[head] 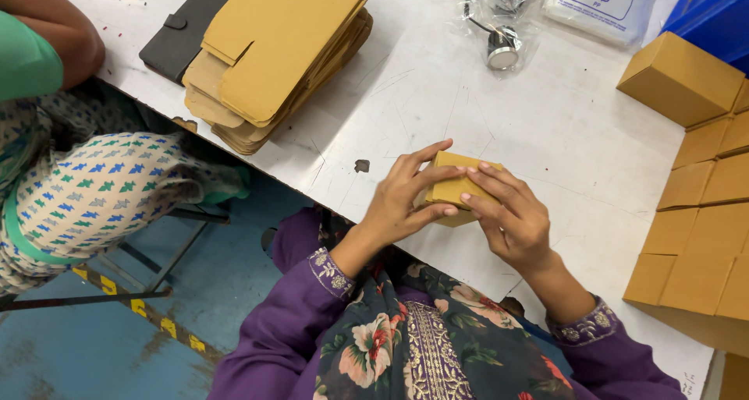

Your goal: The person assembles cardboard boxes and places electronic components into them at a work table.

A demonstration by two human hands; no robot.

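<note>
Both hands work one small cardboard box [451, 188], which sits on the white counter [546, 127] just inside its near edge. The left hand [402, 201] wraps the box's left side, fingers spread over the top and thumb pressed on the near face. The right hand [511, 213] covers the right side, fingers laid flat across the top. Each grip is clenched on the box.

Edges and room: open counter surface lies beyond the box, toward the middle of the counter. To the right, a block of finished boxes [702, 228] stands packed side by side near the right edge; at least eight tops show there, some cut off by the frame. One more closed box [680, 79] sits apart above that block, beside a blue bin [718, 14].

To the upper left, one stack of flat box blanks [277, 57] reaches close to the counter's left edge, well apart from the hands. One dark wallet [181, 32] lies just beside it. Two clear plastic bags lie at the far side: one [499, 18] holding a small metal part, one [605, 2] flat.

A second person [70, 158] in patterned clothing sits at left, clear of the counter work.
</note>
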